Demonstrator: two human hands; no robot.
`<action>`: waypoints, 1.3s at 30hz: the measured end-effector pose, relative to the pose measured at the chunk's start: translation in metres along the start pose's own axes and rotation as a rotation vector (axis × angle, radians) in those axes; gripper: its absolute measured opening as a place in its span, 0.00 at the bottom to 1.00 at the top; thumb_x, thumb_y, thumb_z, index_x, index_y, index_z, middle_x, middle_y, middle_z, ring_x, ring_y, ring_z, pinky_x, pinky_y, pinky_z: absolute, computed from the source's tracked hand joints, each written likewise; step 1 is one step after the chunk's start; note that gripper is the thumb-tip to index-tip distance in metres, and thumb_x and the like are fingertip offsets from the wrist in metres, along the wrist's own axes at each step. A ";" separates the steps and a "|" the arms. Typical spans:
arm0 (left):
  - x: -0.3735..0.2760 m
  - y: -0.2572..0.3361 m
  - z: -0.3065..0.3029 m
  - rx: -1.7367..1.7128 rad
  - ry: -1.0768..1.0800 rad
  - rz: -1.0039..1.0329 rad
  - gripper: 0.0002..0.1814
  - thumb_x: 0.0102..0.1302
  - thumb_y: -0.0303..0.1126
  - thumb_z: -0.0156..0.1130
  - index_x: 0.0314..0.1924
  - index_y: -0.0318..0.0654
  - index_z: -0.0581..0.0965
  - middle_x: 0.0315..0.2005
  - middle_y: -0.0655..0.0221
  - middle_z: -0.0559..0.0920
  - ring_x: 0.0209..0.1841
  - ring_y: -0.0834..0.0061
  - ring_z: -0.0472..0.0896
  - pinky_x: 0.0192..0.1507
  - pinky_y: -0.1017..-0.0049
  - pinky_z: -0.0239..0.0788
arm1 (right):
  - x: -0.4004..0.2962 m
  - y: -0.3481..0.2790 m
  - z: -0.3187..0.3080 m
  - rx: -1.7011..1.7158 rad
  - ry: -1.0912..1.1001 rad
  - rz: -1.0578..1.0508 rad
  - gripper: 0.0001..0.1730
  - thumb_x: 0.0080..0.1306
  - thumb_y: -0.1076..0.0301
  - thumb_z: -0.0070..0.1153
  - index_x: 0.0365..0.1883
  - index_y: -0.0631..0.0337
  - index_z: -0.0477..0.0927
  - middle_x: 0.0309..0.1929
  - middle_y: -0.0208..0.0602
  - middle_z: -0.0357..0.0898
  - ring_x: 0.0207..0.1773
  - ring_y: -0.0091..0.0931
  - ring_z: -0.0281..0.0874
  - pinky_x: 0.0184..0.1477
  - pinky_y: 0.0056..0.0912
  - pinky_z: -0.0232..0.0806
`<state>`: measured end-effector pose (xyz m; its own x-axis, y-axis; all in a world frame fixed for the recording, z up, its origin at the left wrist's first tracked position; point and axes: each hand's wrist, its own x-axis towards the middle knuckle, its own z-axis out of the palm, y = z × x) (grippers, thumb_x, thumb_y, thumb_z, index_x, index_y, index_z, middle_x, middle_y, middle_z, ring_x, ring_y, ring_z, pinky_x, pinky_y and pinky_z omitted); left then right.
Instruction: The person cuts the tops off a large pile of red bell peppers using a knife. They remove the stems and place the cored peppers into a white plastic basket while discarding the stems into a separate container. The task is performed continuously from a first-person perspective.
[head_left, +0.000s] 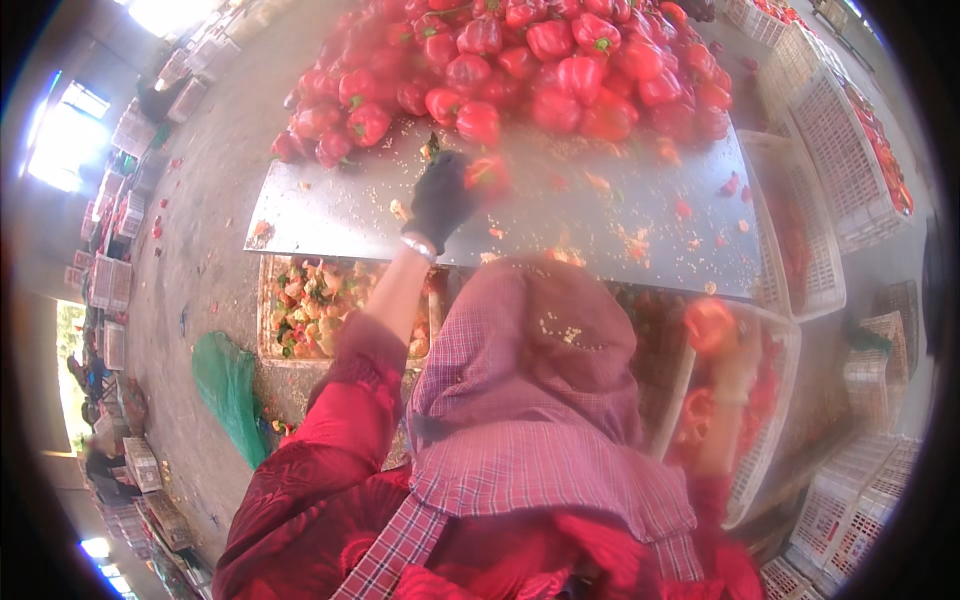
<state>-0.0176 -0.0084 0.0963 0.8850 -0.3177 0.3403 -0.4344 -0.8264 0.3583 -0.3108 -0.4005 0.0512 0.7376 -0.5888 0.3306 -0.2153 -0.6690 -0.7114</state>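
Observation:
My left hand (444, 199), in a dark glove, is over the metal tabletop (337, 202) with its fingers around a blurred red bell pepper (489, 177). A green pepper stem (431, 146) shows just beyond the fingers. At the right, my right hand (736, 352) is blurred by motion and holds another red bell pepper (707, 324). This hand is above a white plastic crate (776, 420) with red peppers inside. Across the table's far side lies a large heap of red bell peppers (551, 41). Pale seeds and pepper scraps are scattered over the metal.
Below the table's near left edge stands a tray (262, 315) of pepper cores and scraps. A green mesh sack (232, 394) lies on the concrete floor (176, 300). White crates (840, 135) stand at the right, some holding peppers. Another person (109, 469) is far left.

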 end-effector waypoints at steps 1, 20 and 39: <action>0.009 -0.018 0.023 0.119 -0.019 0.076 0.21 0.60 0.47 0.57 0.46 0.40 0.76 0.44 0.56 0.78 0.48 0.53 0.76 0.51 0.60 0.68 | -0.004 -0.004 -0.025 -0.067 -0.039 0.166 0.17 0.66 0.71 0.51 0.53 0.63 0.72 0.37 0.36 0.78 0.34 0.22 0.75 0.32 0.25 0.69; -0.039 0.112 0.031 -0.957 -0.496 -0.053 0.18 0.57 0.33 0.65 0.48 0.40 0.77 0.35 0.71 0.81 0.36 0.81 0.76 0.40 0.76 0.71 | 0.039 -0.114 0.170 0.820 -0.687 0.146 0.20 0.67 0.49 0.46 0.45 0.55 0.75 0.28 0.27 0.75 0.15 0.17 0.62 0.13 0.16 0.51; -0.072 0.117 0.029 -0.801 -0.545 0.089 0.18 0.57 0.39 0.67 0.46 0.42 0.79 0.40 0.63 0.82 0.41 0.70 0.80 0.46 0.70 0.70 | 0.020 -0.142 0.112 1.181 -0.915 0.290 0.32 0.76 0.46 0.29 0.42 0.69 0.74 0.33 0.29 0.73 0.34 0.19 0.68 0.40 0.20 0.64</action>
<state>-0.1270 -0.0964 0.0883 0.7117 -0.7023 0.0179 -0.3104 -0.2915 0.9048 -0.1940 -0.2667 0.0891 0.9874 0.1398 -0.0744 -0.1264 0.4125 -0.9021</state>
